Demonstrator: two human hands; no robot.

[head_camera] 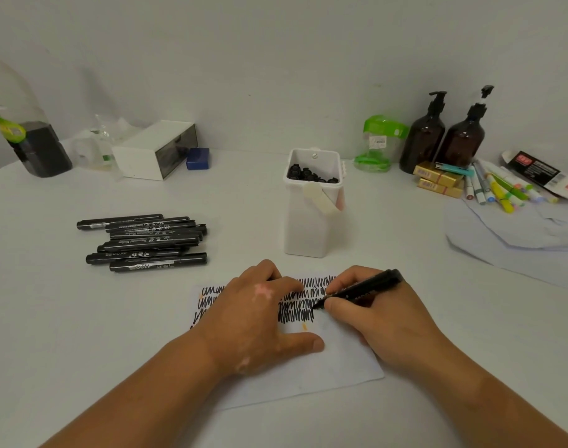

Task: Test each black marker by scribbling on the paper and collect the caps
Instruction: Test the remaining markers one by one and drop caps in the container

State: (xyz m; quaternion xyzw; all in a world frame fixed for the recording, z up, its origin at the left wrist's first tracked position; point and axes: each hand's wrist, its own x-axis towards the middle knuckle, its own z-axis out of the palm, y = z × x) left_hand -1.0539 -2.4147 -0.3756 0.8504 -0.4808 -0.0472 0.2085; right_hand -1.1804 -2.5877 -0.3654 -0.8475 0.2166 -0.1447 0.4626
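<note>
A slim black marker (360,287) is pinched between the thumb and curled fingers of the right hand (382,315). Its tip touches the white sheet of paper (340,360) at the end of a row of dense black scribbles (297,313). The paper is pinned flat on the table by the left hand (256,315), with the thumb laid straight along the sheet. Its fingers are bent under, and whether a cap is held beneath them cannot be told.

The testing step is judged to be in hand, with a marker being tried on the sheet. Next, this marker would have to be set aside and its cap dropped in with the rest.

Beyond the paper a tall white plastic tub (311,227) stands open, with loose black caps (308,174) heaped near its rim. To the left, well apart, a pile of black markers (146,242) lies on the table.
</note>
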